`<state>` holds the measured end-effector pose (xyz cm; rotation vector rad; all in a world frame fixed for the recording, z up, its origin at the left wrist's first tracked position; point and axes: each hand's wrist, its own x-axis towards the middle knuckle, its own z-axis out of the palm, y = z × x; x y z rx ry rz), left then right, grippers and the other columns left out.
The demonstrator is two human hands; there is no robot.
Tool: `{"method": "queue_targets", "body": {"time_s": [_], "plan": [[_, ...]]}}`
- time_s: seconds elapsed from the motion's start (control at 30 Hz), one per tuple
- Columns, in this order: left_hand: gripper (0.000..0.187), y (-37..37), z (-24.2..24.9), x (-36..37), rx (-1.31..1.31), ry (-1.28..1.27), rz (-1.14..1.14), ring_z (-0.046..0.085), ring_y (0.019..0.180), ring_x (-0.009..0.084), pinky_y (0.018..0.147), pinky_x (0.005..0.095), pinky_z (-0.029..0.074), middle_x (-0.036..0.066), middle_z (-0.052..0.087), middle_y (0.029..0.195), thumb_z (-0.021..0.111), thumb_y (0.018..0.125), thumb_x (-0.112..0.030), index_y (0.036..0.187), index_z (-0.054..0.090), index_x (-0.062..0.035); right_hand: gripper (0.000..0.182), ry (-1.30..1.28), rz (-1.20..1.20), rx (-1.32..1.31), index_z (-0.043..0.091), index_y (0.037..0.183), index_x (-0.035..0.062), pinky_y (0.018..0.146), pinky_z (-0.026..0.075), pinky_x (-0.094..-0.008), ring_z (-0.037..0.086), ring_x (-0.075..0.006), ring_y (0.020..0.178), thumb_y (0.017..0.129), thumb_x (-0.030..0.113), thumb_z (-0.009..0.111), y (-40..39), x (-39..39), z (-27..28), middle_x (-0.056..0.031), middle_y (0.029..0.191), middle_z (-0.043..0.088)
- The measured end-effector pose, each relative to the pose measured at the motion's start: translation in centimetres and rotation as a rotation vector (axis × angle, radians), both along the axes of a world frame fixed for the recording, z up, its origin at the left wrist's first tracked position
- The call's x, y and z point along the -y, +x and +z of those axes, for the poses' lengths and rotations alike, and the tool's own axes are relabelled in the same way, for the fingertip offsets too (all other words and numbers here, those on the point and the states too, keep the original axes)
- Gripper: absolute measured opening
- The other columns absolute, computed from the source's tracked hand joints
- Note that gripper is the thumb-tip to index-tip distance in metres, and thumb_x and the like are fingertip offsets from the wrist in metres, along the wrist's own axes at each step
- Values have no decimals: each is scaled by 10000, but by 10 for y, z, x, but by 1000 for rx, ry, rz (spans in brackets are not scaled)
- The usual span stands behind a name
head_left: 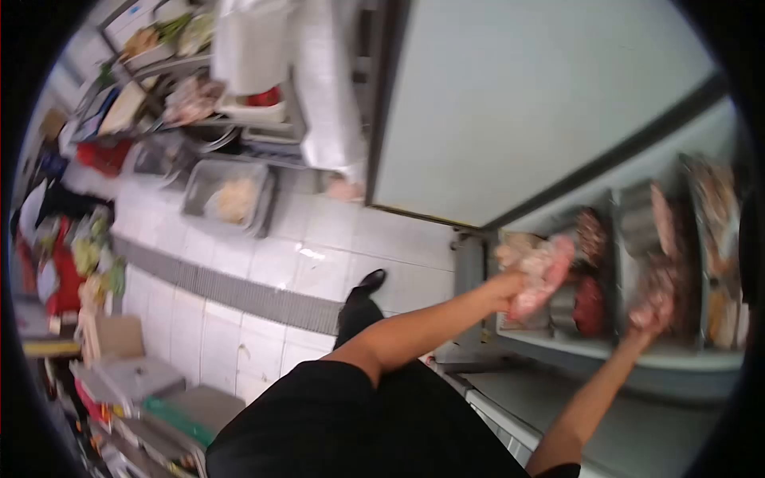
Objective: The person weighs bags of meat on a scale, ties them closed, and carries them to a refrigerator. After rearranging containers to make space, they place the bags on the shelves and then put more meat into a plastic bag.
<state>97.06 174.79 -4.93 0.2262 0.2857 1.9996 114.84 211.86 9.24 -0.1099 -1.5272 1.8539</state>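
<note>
My left hand [507,291] is closed around a clear plastic bag of pinkish meat [550,271], held over the near end of an open refrigerated cabinet [526,336]. My right hand [652,312] reaches into a metal bin of the same cabinet, right at some reddish-brown meat [663,279]. Motion smears its fingers, and I cannot tell whether they grip the meat. Between the two hands, a dark red piece of meat [590,305] lies in another bin.
A large pale door panel [542,103] stands beside the cabinet. On the white tiled floor [311,263] are a grey tub [191,191] with pale food and a long drain grate [223,280]. Shelves with produce [191,36] stand upper left; stacked lidded containers [135,378] are lower left.
</note>
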Motion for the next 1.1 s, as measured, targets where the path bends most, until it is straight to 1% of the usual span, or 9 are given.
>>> {"method": "queue_targets", "body": {"time_s": [0.03, 0.07, 0.1, 0.23, 0.33, 0.5, 0.57, 0.87, 1.1], "plan": [[472, 4, 2, -10, 4, 72, -13, 638, 970, 144, 814, 286, 552, 51, 607, 1182, 535, 898, 11, 1353, 453, -80, 543, -168, 806, -152, 496, 1270, 95, 920, 521, -409, 593, -231, 1021, 775, 255, 653, -4, 1, 7, -95, 1203, 567], [482, 5, 10, -12, 9, 76, -62, 634, 1000, 151, 840, 293, 550, 57, 600, 1204, 539, 893, 16, 1357, 448, -78, 524, -34, -167, -145, 501, 1266, 110, 916, 525, -441, 598, -229, 998, 777, 219, 652, 2, 19, 2, -87, 1192, 573], [493, 5, 15, -10, 25, 66, -85, 629, 1030, 157, 865, 300, 547, 63, 593, 1227, 542, 888, 22, 1361, 442, -77, 521, -56, -472, -102, 508, 1258, 109, 924, 522, -451, 597, -228, 973, 771, 217, 661, -3, 25, -7, -65, 1140, 581], [612, 10, -1, -27, 131, 283, -158, 470, 1282, 156, 1092, 304, 378, 77, 427, 1443, 534, 878, 24, 1448, 324, -43, 473, -209, -17, -144, 528, 1213, 67, 692, 544, -326, 586, -181, 842, 789, 253, 623, -20, 70, 28, -71, 1023, 582], [479, 12, 10, -13, -4, 228, -173, 585, 1113, 152, 965, 323, 500, 64, 526, 1321, 514, 956, -67, 1415, 379, -62, 403, 42, -384, -196, 529, 1215, 36, 876, 491, -332, 586, -195, 949, 834, 157, 583, -19, 79, 38, -76, 1062, 589], [435, 13, 4, -8, 54, -25, -90, 606, 1056, 191, 906, 337, 534, 96, 559, 1234, 546, 944, -94, 1359, 424, -46, 341, 219, -970, 91, 636, 1116, 17, 663, 537, -273, 647, -176, 789, 786, -24, 561, -14, 57, 30, -50, 944, 660], [433, 9, 1, -10, 69, -57, -119, 607, 1058, 200, 906, 346, 534, 99, 560, 1233, 548, 946, -110, 1357, 426, -47, 362, 458, -1075, 1120, 641, 1142, 38, 625, 536, -279, 667, -159, 750, 782, 38, 608, -13, 54, 35, -89, 929, 689], [436, -24, -11, -19, 100, -189, -172, 620, 990, 212, 841, 367, 546, 89, 593, 1162, 585, 936, -178, 1334, 448, -64, 760, 836, -1041, 1488, 468, 1345, 53, 770, 527, -415, 675, -344, 911, 696, 355, 725, -15, -7, -16, -223, 1037, 675], [492, -71, -37, -21, 137, -256, -201, 619, 986, 209, 837, 362, 548, 101, 590, 1162, 627, 900, -158, 1340, 438, -46, 492, 560, -1360, 1291, 621, 1117, 3, 881, 512, -433, 644, -390, 979, 782, 364, 625, -6, 7, -8, -237, 1077, 658]]}}
